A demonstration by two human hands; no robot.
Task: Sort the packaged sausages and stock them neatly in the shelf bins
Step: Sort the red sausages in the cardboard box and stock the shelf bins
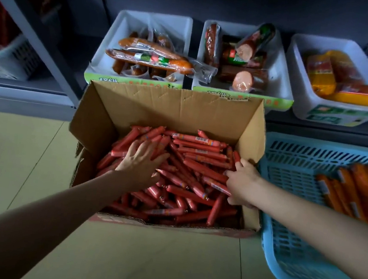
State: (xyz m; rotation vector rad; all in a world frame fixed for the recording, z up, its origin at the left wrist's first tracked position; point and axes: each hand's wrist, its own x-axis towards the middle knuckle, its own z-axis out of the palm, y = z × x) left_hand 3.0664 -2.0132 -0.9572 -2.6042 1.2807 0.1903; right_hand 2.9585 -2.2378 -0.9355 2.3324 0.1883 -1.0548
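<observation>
The left hand (142, 162) rests flat, fingers spread, on slim red plastic-sleeved sausage sticks (188, 175) heaped loose in the brown cardboard box (170, 109). At three o'clock, the right hand (240, 184) pinches a few sticks. They look light, firm and slick; grasp mid-length in bundles.

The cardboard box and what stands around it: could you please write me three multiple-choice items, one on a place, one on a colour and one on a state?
1. Where is the basket?
A. right of the box
B. left of it
C. inside it

2. What colour are the sausages in the box?
A. green
B. red
C. white

3. How is the left hand?
A. fist, holding nothing
B. gripping a bin
C. fingers straight on the sausages

Key: 1 A, it stands against the box's right wall. 2 B, red wrappers fill the box. 3 C, the palm lies flat on the pile.
</observation>
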